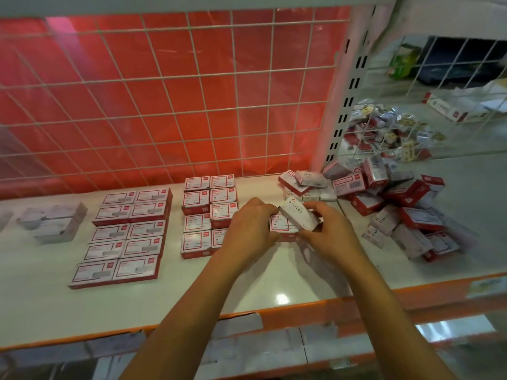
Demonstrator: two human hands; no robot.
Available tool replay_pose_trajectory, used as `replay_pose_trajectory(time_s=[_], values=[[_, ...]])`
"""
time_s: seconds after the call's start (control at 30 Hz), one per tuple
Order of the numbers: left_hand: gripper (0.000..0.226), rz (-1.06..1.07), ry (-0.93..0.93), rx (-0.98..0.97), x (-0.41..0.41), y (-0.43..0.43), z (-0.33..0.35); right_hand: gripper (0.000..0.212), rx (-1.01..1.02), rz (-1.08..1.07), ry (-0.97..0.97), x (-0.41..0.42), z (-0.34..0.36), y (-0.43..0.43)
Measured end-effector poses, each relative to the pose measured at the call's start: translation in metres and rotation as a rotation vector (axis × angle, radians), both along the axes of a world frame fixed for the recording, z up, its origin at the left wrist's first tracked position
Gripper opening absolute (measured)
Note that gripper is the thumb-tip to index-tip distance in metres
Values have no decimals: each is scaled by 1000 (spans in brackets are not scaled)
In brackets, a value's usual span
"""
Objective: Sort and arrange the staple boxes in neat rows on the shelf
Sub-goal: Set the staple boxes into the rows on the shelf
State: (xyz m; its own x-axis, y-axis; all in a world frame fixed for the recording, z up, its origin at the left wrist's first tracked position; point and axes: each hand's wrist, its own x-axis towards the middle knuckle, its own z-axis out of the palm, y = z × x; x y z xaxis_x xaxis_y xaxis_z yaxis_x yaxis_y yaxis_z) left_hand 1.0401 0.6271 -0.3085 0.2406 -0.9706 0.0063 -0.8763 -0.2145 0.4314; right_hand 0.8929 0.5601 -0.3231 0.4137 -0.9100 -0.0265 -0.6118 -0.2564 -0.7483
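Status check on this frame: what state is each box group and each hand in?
left hand: grips red-label box
right hand: grips white box
white box: tilted, raised over red-label box
red-label box: flat on shelf, between the hands
left block: neat, two columns, lying flat
middle block: neat, two columns, partly hidden by left hand
pile: loose, jumbled, unsorted

Glossy white shelf (pixel 274 283), white wire-mesh back (pixel 164 105), printed cardboard staple boxes (pixel 197 218).
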Motion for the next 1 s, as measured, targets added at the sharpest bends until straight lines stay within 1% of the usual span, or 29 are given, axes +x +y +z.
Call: replay_pose_trajectory(time_s=[0.1,0.27,0.37,0.53,0.67,0.87,1.0], values=[[48,26,7,-6,6,8,4,55,36,36,-62,5,4,4],[47,60,31,-15,13,21,7,56,174,62,-189,12,-1,11],[50,55,23,-33,17,27,10,56,197,74,-230,16,-1,10],[52,61,31,-75,18,33,15,62,228,110,-360,20,4,9],[54,76,41,-89,23,38,17,61,248,127,-406,24,8,12],[57,106,61,-113,36,52,19,57,360,162,-474,42,15,26],[59,138,52,-148,47,64,19,56,343,176,-484,56,14,33]])
